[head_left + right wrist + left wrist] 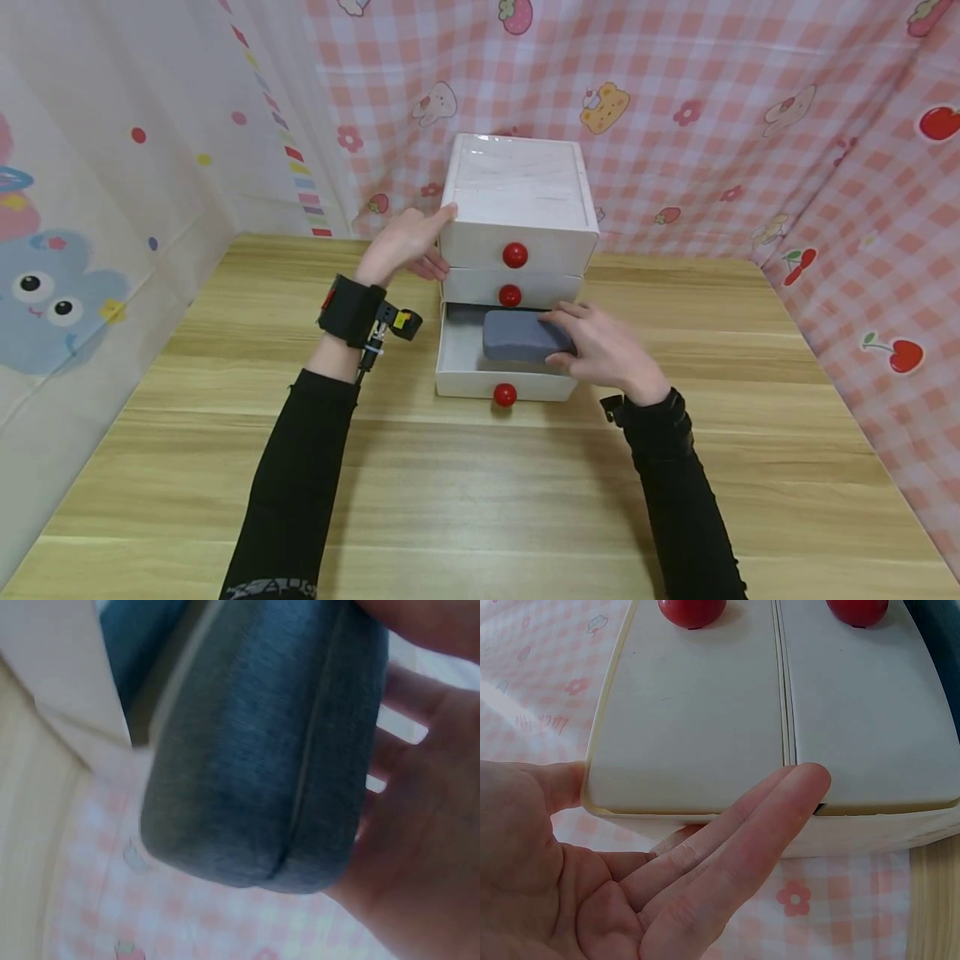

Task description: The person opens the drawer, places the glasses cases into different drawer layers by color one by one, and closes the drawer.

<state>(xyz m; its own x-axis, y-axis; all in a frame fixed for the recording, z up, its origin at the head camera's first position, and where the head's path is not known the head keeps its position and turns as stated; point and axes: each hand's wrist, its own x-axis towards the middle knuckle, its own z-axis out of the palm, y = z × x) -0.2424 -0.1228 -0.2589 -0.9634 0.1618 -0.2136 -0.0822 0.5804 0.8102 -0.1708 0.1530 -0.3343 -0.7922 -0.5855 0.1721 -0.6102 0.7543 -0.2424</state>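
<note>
A white drawer cabinet (517, 179) with red round knobs stands on the table, its bottom drawer (465, 382) pulled out. Above that drawer, my right hand (607, 346) grips a grey-blue glasses case (517, 336) by its right end. The right wrist view shows the case (247, 750) close up, with a seam along its length and the palm beside it. My left hand (408, 242) rests against the cabinet's left side, thumb at the top edge. In the left wrist view its fingers (735, 840) lie fairly straight along the cabinet's side.
The upper drawer (480, 246) and middle drawer (472, 286) are closed. Behind the cabinet hangs a pink checked curtain (675, 167); a white printed curtain (172, 108) hangs at the left. The wooden table (450, 500) extends in front and to both sides.
</note>
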